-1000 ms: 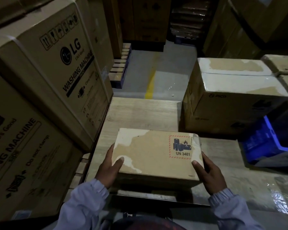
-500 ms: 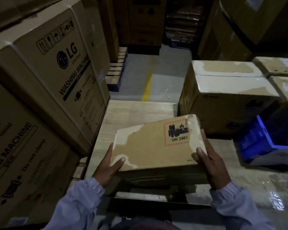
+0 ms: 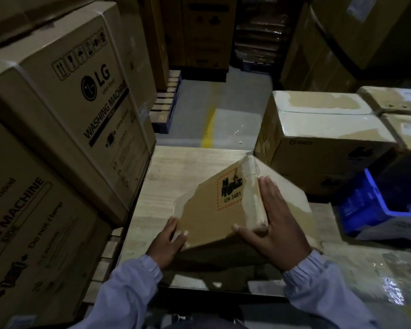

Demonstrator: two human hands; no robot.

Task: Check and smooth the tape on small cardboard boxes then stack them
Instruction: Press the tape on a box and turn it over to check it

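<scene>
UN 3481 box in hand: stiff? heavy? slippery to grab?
Probably stiff: the small box shows crisp edges while held tilted between the left hand and right hand. Likely light for its size: a loose hold at two corners supports it. The glossy tape along its edges may be slick; bare cardboard should grip better.

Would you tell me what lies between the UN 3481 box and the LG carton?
In the head view, only bare wooden board lies between the UN 3481 box and the LG carton.
</scene>
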